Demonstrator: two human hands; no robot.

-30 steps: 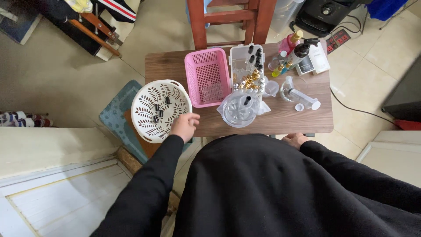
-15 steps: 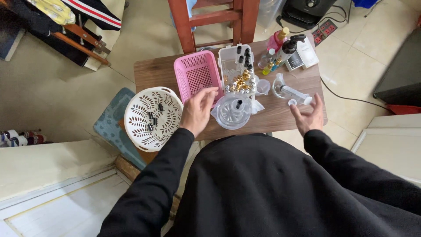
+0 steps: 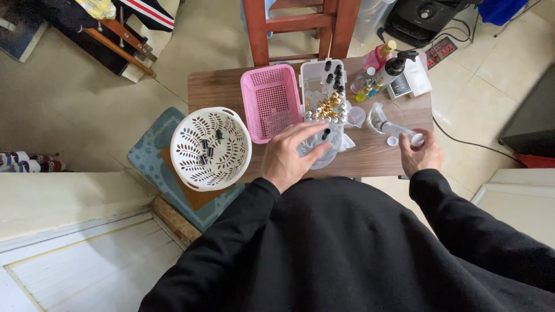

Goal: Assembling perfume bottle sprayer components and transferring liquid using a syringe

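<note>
From the left I see a white colander point(image 3: 210, 148) with small dark caps, then a pink basket point(image 3: 270, 102). My left hand point(image 3: 291, 157) spreads wide over a clear bowl point(image 3: 321, 151) at the counter's point(image 3: 370, 155) near edge. My right hand point(image 3: 421, 153) pinches a small white cap point(image 3: 417, 139).

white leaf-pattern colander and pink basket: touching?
Apart. The head view shows a strip of brown table between the white colander rim and the pink basket wall.
</note>
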